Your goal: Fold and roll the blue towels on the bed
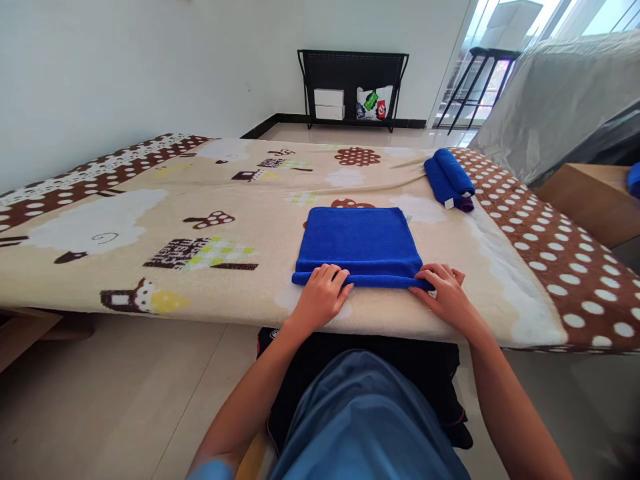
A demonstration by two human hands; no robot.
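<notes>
A blue towel (357, 235) lies flat in front of me, its near edge turned over into a narrow roll. My left hand (324, 291) grips this roll left of its middle, fingers curled over the top and thumb at the near side. At the roll's right end, my right hand (444, 291) pinches the cloth between thumb and fingers. The undersides of the fingers are partly hidden. Farther off to the right, rolled blue towels (449, 179) rest side by side, with small white tags and a dark purple piece at their near end.
A cream blanket (210, 200) with sheep patterns and brown dotted borders covers the bed. Behind it stands a black rack (354, 70) holding white boxes. At the right are a wooden box (590, 200), a plastic-covered bulky object (565, 100) and a black stool (480, 83).
</notes>
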